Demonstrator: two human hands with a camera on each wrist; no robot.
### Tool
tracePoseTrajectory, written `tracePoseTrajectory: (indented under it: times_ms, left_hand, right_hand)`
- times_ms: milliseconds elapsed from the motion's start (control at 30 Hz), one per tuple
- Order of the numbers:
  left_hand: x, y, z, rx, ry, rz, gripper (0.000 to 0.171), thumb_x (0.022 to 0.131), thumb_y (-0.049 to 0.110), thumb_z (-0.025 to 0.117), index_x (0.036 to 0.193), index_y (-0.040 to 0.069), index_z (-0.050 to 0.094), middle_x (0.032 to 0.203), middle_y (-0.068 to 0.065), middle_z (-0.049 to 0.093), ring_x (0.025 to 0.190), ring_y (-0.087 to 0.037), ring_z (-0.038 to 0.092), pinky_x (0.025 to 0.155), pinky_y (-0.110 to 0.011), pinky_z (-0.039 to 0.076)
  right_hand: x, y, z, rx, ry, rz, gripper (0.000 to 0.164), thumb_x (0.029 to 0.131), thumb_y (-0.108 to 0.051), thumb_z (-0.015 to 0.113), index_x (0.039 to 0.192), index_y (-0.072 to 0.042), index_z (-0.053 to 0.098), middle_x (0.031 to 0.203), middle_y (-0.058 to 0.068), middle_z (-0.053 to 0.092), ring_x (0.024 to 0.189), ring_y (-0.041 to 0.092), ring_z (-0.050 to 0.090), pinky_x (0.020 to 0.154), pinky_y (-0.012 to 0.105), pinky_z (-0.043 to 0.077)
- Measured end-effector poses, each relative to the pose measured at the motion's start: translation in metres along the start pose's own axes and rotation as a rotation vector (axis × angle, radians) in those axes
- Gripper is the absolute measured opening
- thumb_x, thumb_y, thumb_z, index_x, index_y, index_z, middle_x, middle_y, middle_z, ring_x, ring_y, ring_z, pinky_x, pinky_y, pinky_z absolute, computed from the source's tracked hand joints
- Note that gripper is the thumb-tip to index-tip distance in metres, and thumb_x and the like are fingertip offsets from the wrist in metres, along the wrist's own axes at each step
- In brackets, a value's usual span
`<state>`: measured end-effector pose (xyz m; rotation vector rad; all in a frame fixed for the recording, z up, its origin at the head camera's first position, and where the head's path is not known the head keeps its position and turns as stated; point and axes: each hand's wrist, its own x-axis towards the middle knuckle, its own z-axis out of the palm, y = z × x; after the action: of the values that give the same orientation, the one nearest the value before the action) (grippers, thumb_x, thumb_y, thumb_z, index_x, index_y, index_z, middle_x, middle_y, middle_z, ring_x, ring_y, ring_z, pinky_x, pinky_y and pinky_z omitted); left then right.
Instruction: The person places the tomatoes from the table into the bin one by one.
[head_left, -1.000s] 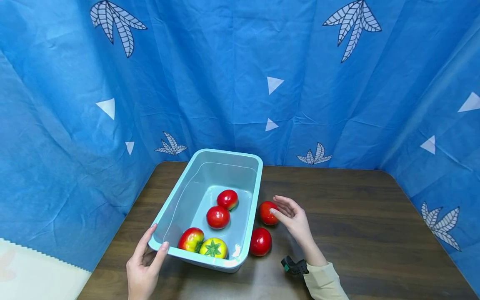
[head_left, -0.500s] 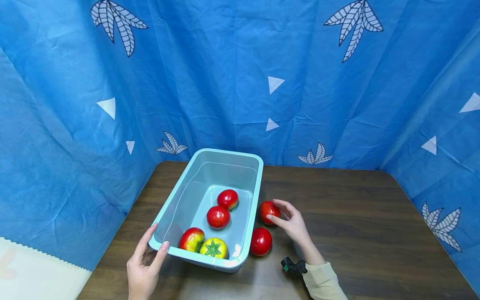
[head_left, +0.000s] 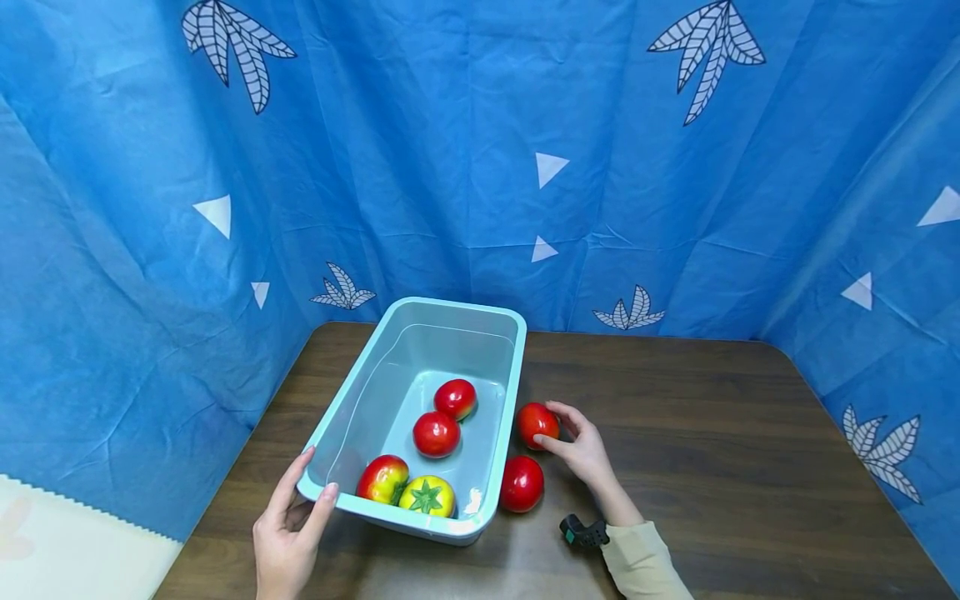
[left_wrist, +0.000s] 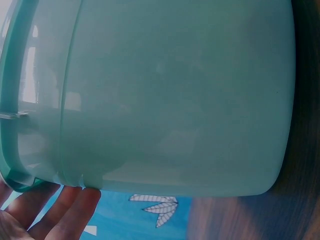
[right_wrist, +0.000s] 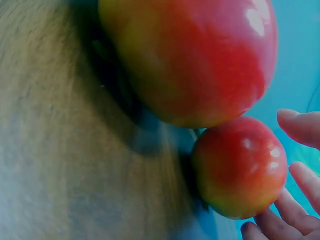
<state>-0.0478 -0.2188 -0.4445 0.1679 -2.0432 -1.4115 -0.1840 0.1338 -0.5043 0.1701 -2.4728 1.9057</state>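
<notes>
My left hand [head_left: 288,529] holds the near left corner of a light blue plastic bin [head_left: 512,392], thumb at the near rim and fingers along the left side. The left wrist view shows fingertips [left_wrist: 90,197] against the bin's wall [left_wrist: 175,100]. Inside lie two red tomatoes and two yellow-marked ones [head_left: 426,497]. To the bin's right, my right hand [head_left: 585,446] reaches round a red tomato [head_left: 537,423]. In the right wrist view, fingers touch or nearly touch that tomato [right_wrist: 240,172], while the thumb [right_wrist: 300,127] stands apart. Another red tomato [head_left: 521,484] sits nearer on the table.
The brown wooden table [head_left: 750,467] extends to the right. A blue patterned curtain [head_left: 465,167] encloses its back and sides. A black wrist strap device [head_left: 584,531] sits by the right sleeve [head_left: 645,562]. Pale cloth [head_left: 67,542] shows at lower left.
My right hand has moved slightly down and left, its thumb and fingers coming lower around the tomato. The left hand and the bin have not moved.
</notes>
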Motion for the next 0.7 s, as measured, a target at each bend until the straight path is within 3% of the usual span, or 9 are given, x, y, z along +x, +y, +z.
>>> tracePoseTrajectory:
  times_ms: [433, 700]
  left_hand:
    - [0.0003, 0.0012, 0.0004, 0.012, 0.004, -0.019, 0.057, 0.077, -0.011, 0.07, 0.13, 0.006, 0.057, 0.113, 0.011, 0.06, 0.085, 0.0, 0.064, 0.068, -0.012, 0.049]
    - [0.001, 0.0035, 0.0009, 0.021, 0.003, -0.047, 0.057, 0.078, -0.009, 0.07, 0.13, 0.008, 0.057, 0.114, 0.011, 0.059, 0.087, -0.001, 0.063, 0.069, -0.012, 0.049]
  right_hand:
    - [0.0024, 0.0033, 0.0062, 0.012, -0.014, 0.123, 0.069, 0.076, -0.015, 0.078, 0.136, -0.006, 0.044, 0.135, 0.018, 0.045, 0.121, 0.038, 0.043, 0.094, 0.052, 0.042]
    - [0.0032, 0.0055, 0.0075, 0.007, 0.004, 0.134, 0.068, 0.076, -0.016, 0.078, 0.135, -0.005, 0.045, 0.13, 0.018, 0.049, 0.116, 0.037, 0.049, 0.091, 0.05, 0.045]
